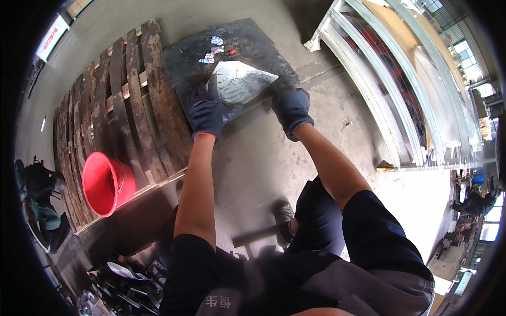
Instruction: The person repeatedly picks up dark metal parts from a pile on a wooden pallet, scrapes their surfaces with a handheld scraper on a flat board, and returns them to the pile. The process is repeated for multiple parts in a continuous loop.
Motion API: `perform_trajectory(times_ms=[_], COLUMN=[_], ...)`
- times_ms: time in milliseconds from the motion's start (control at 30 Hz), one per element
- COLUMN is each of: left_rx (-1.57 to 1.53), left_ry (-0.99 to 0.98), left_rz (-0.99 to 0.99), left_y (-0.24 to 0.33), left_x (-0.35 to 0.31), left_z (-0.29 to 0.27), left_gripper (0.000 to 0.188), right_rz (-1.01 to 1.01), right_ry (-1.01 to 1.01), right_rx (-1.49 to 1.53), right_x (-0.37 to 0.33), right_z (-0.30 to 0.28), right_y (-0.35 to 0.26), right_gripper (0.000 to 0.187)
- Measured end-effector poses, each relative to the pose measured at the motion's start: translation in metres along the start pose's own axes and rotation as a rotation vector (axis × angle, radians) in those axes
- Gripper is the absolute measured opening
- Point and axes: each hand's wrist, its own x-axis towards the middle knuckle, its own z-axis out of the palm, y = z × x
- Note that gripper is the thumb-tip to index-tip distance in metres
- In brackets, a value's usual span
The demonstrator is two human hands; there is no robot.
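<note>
A large pale shard of glass [240,80] lies on a dark rubber mat [184,58] spread over the end of a wooden pallet. My left hand [206,111], in a dark blue glove, grips the shard's left edge. Gloved the same way, my right hand [291,108] rests on the mat's edge just right of the shard's pointed tip; whether it touches the glass I cannot tell. Small coloured glass pieces [212,51] lie on the mat beyond the shard.
A red bucket [105,183] lies on its side on the wooden pallet [121,105] at left. A hammer [253,236] rests on the concrete floor by my shoe [283,218]. Tall racks of glass sheets [400,89] stand at right. Dark clutter sits at lower left.
</note>
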Motion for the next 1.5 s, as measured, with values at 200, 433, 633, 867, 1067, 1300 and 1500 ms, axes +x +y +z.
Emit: perform_trajectory(times_ms=[200, 433, 633, 867, 1067, 1300, 1500], left_rx=[-0.033, 0.05, 0.014, 0.061, -0.001, -0.036, 0.009], left_ry=[0.055, 0.06, 0.101, 0.117, 0.125, 0.137, 0.09], left_rz=[0.029, 0.026, 0.033, 0.031, 0.04, 0.062, 0.013], left_y=[-0.004, 0.004, 0.002, 0.005, 0.011, 0.0, 0.003], left_x=[-0.002, -0.003, -0.004, -0.006, -0.004, -0.003, -0.005], left_z=[0.004, -0.007, -0.003, -0.007, -0.007, -0.003, -0.003], left_gripper=[0.106, 0.105, 0.1, 0.096, 0.092, 0.089, 0.081], right_rz=[-0.003, -0.004, 0.116, -0.251, -0.213, -0.161, -0.002], right_ry=[-0.027, -0.155, -0.139, -0.388, -0.218, -0.25, -0.173], right_rx=[-0.042, 0.101, 0.304, -0.287, -0.292, -0.123, 0.056], right_x=[-0.002, -0.005, -0.007, -0.009, -0.017, -0.015, -0.017], right_z=[0.004, 0.021, 0.026, -0.015, -0.02, -0.024, 0.013], right_y=[-0.003, -0.004, -0.013, -0.031, -0.03, -0.034, -0.024], right_gripper=[0.019, 0.032, 0.03, 0.027, 0.026, 0.024, 0.021])
